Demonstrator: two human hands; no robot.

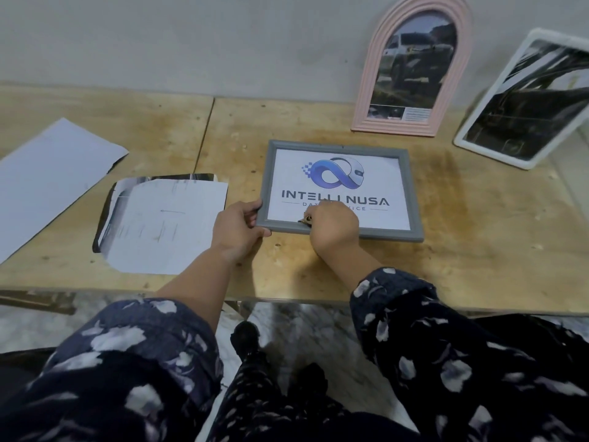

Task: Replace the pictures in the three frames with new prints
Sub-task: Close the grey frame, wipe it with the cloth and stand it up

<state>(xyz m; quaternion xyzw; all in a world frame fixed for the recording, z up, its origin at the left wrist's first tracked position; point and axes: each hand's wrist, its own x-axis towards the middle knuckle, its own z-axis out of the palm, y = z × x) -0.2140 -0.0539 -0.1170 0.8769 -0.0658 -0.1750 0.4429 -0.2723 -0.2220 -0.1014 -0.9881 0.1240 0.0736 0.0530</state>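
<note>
grey frame flat on table, logo print inside, left hand gripping its corner, right hand pinching small metal piece

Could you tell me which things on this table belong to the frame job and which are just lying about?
Job:
- grey frame, left hand gripping its corner, right hand on its lower edge
- pink arched frame
- white frame
- cut prints

Lying about:
- white sheet
- wooden table
</note>
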